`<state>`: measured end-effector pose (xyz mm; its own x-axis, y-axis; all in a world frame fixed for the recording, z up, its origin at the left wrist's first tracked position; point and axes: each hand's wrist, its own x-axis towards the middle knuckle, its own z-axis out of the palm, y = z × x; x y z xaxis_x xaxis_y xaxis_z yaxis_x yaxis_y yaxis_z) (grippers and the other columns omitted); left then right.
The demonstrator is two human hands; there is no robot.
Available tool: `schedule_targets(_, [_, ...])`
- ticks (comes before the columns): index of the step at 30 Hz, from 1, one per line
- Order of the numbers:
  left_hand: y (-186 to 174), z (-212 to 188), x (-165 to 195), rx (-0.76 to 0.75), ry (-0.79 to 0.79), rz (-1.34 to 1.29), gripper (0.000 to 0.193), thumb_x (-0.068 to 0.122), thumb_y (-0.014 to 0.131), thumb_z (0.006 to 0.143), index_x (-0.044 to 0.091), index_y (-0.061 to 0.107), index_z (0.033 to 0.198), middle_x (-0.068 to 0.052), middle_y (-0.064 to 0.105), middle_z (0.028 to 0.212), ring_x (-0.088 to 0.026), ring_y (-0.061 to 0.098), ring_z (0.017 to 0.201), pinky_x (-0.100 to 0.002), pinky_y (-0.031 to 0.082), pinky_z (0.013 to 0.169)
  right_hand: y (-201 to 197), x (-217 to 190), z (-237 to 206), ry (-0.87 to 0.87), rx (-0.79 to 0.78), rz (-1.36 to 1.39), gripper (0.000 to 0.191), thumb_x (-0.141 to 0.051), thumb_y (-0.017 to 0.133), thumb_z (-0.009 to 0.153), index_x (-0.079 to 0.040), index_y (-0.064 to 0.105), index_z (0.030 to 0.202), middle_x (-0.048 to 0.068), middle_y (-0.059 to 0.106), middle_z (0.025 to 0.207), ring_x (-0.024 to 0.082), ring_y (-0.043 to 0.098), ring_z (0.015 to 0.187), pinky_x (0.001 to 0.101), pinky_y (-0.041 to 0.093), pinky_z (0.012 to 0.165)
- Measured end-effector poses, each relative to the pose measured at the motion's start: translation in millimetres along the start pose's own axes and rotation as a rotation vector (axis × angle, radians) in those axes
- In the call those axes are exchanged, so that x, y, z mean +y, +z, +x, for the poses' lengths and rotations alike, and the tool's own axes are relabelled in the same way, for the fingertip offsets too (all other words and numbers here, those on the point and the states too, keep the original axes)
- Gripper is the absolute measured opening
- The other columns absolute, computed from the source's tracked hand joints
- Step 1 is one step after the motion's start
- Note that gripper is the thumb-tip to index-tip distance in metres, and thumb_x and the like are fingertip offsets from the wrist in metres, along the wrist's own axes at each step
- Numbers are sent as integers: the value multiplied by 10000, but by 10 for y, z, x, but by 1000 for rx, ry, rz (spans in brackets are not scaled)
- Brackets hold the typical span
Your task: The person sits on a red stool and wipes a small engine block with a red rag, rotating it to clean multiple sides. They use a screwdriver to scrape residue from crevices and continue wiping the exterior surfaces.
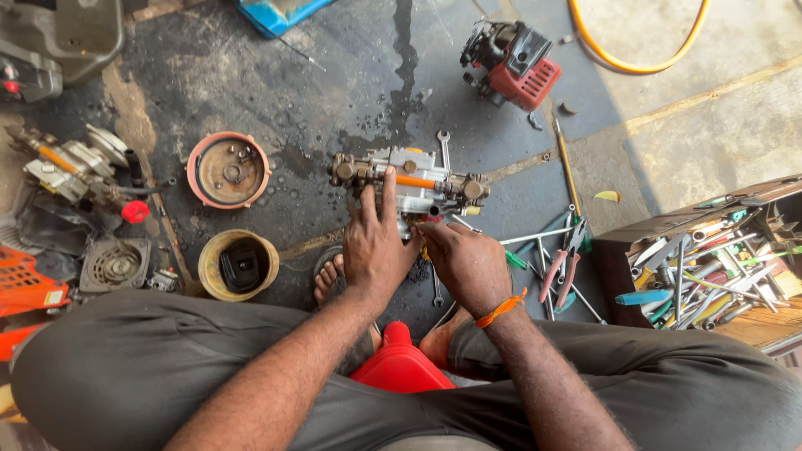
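Both hands work on a metal pump assembly (409, 185) lying on the oil-stained floor (317, 83).

The left hand (376, 242) rests flat on the assembly, its grip spread, index finger stretched up over the grey body beside the orange rod (415, 181). The right hand (464, 260), with an orange wristband (499, 310), has its grip curled at the assembly's lower edge; what it pinches is hidden. A spanner (444, 149) lies just behind, pliers (560, 271) to the right, a wooden toolbox (710, 271) farther right.

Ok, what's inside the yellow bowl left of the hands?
The yellow bowl holds one black boxy part; it covers most of the bowl's bottom, so anything beneath it is hidden.
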<state>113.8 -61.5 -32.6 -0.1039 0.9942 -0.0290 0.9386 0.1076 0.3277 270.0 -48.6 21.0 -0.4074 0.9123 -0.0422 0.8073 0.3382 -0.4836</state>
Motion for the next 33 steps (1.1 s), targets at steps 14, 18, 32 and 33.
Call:
schedule_targets(14, [16,-28,-14,20,1,-36,1126,508,829,786,92,168,1597,-259,435,1395,-466,606,1154,-480,581,904,48,-80,80,124,-35,167,213,-277,665,963,-200,778,1126,101,775,941,304,752,804,419,586,677])
schedule_targets(18, [-16,1,6,39,6,-67,1076,455,809,863,99,157,1641,-248,447,1404,-405,648,1111,-472,590,918,-66,8,173,165,-130,140,246,-311,658,939,-211,787,1123,109,783,946,332,743,830,448,586,716])
schedule_targets(32, [62,-42,-82,48,31,-32,1053,460,789,880,88,147,1627,-251,436,1421,-440,629,1144,-482,591,903,45,-135,132,204,-83,111,218,-332,674,947,-203,786,1082,122,772,909,344,735,801,452,577,683])
schedule_targets(33, [41,-16,-52,32,33,-43,1034,440,783,899,95,149,1639,-241,439,1428,-423,634,1146,-478,590,911,28,-129,150,182,-90,113,213,-330,686,929,-198,792,1059,125,772,910,347,735,801,452,579,688])
